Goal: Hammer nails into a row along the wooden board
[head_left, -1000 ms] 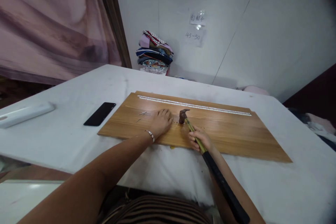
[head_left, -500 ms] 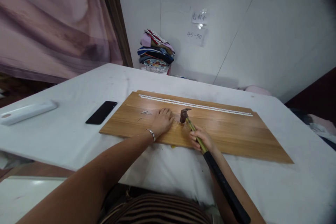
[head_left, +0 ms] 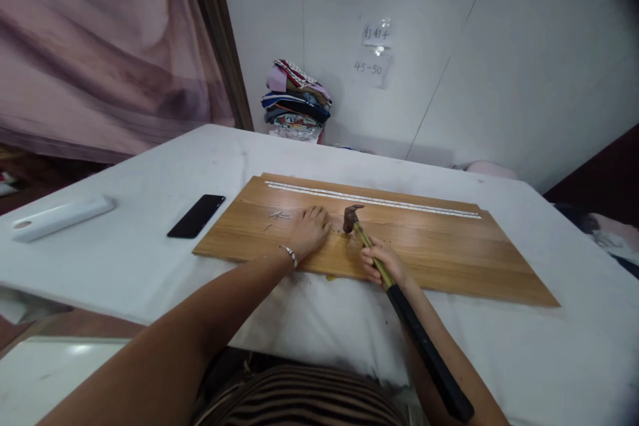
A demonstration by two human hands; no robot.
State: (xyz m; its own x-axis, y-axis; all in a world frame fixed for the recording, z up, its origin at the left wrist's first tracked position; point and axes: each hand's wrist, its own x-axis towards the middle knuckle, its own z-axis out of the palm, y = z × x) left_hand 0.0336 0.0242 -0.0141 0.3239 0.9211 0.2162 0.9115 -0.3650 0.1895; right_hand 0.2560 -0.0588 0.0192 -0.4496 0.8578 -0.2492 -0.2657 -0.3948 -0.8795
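My right hand is wrapped around the upper part of a claw hammer's handle. The claw hammer has a rusty brown head, a yellowish shaft and a long black grip slanting back toward my body. Its head is low over a wooden board; whether it touches the surface I cannot tell. To the left of the head, my left hand rests palm down on the board, holding nothing I can see. A small pile of loose nails lies beyond its left side. Small dark nail spots dot the board near the hammer head.
Two pale measuring strips run along the board's far edge. On the white table lie a black phone and a long white object with a hole. A stack of folded cloths stands against the wall.
The view has shifted very slightly. Both hands and the hammer stay in almost the same place on the board.
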